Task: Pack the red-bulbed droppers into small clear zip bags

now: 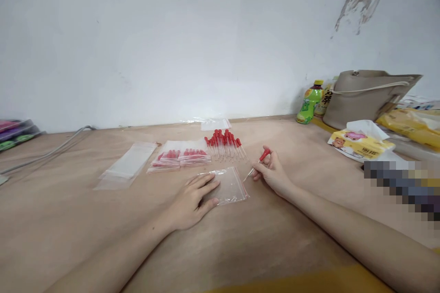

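My left hand (197, 197) lies flat with its fingers spread, the fingertips resting on the left part of a clear zip bag (228, 187). Just right of that bag, my right hand (271, 171) pinches a dropper (264, 154) with a red rubber bulb. Its thin clear tip slants down toward the bag's red-edged zip side. Behind the bag stands a bunch of similar red-bulbed droppers (225, 139), their tips toward me. To its left are stacked zip bags (182, 158) with red-bulbed droppers inside.
Flat clear bags (127, 165) lie at the left, near a grey cable (58, 146). Another bag (216, 124) lies by the wall. On the right are a green bottle (310, 103), a beige handbag (364, 98), a tissue pack (360, 142) and a pixelated dark object (402, 187).
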A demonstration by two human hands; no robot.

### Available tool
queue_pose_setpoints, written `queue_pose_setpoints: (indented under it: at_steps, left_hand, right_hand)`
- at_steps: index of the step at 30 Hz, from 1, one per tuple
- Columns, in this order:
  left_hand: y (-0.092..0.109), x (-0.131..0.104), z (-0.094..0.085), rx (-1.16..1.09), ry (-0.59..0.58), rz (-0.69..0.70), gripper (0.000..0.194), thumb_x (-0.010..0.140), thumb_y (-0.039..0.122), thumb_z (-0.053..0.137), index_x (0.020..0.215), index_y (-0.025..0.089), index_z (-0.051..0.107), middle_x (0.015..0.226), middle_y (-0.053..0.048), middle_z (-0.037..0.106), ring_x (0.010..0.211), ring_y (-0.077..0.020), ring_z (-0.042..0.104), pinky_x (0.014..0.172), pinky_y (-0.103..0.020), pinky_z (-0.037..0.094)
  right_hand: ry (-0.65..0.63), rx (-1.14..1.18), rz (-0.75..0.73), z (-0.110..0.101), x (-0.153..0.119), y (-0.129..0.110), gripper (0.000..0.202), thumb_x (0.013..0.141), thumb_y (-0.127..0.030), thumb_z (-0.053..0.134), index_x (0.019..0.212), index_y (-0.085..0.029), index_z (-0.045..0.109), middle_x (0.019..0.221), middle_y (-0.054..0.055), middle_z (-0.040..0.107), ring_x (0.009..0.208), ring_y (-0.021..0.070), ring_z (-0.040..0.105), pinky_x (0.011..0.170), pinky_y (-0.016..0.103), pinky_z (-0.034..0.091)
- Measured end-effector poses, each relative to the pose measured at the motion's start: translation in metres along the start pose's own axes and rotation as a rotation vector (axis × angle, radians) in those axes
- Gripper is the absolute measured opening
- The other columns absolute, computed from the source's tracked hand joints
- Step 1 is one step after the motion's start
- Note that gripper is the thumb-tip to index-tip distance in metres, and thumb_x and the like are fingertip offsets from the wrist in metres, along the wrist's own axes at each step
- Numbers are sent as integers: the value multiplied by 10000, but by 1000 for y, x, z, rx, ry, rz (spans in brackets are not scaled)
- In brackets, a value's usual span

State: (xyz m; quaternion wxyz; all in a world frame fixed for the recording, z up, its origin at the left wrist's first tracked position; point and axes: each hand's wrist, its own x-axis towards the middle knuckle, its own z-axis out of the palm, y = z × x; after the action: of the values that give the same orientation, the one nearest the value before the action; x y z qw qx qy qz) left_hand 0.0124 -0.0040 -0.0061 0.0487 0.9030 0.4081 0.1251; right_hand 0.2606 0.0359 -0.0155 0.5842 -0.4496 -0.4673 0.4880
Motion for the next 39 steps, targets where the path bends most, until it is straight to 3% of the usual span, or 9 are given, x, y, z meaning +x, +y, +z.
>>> queue_pose_setpoints:
  at_steps: [7, 15, 19, 24, 31, 34, 39]
  left_hand:
    - [1, 1, -1, 12, -2, 2, 433, 899, 434, 369, 1293, 257, 397, 1380, -60, 336, 1265, -224, 298, 1018, -445, 270]
    - [2, 1, -2, -4, 3, 1, 456, 899, 435, 369, 1317, 254, 357, 1381, -59, 335, 1263, -222, 299, 1019, -443, 270]
    - [2, 1, -2, -12, -1, -6, 466, 901, 437, 365, 1329, 257, 334, 1384, -51, 331, 1266, -217, 295, 1027, -436, 259]
    - [2, 0, -1, 1, 5, 2, 450, 900, 431, 368, 1315, 257, 361, 1375, -54, 346, 1260, -218, 306, 1022, -435, 269]
    - [3, 1, -1, -1, 14, 7, 446, 900, 435, 368, 1310, 260, 370, 1372, -54, 353, 1257, -219, 311, 1026, -441, 256]
    - [3, 2, -1, -3, 19, 12, 442, 898, 431, 372, 1305, 259, 380, 1364, -57, 366, 1253, -222, 317, 1022, -442, 266]
    - [3, 2, 0, -3, 35, 30, 422, 901, 404, 379, 1297, 259, 394, 1351, -55, 386, 1249, -225, 324, 1024, -442, 261]
  right_hand:
    - [-27, 50, 43, -1, -3, 1, 538, 716, -298, 571, 1133, -220, 240, 610, -74, 507, 459, 105, 560, 427, 224, 477]
    - [-134, 240, 222, -2, -8, 2, 201, 769, -261, 514, 906, -219, 374, 615, -28, 565, 583, 145, 633, 574, 279, 509]
    - [-304, 100, 260, -9, -9, 0, 220, 654, -250, 664, 769, -158, 501, 691, -2, 603, 624, 89, 597, 650, 230, 473]
    - [-525, -257, 156, -16, -8, 2, 283, 615, -341, 696, 780, -123, 620, 591, -21, 568, 519, 55, 470, 500, 194, 352]
    - [-515, -470, -40, -12, 0, 9, 271, 605, -376, 680, 745, -144, 664, 507, -49, 476, 450, 46, 330, 433, 199, 239]
    - [-473, -425, -40, -11, 2, 10, 320, 592, -369, 692, 818, -147, 651, 549, -42, 499, 492, 60, 397, 476, 206, 319]
    - [-545, -237, 84, -4, -5, 5, 388, 621, -368, 680, 916, -140, 574, 720, 6, 590, 600, 81, 522, 592, 236, 437]
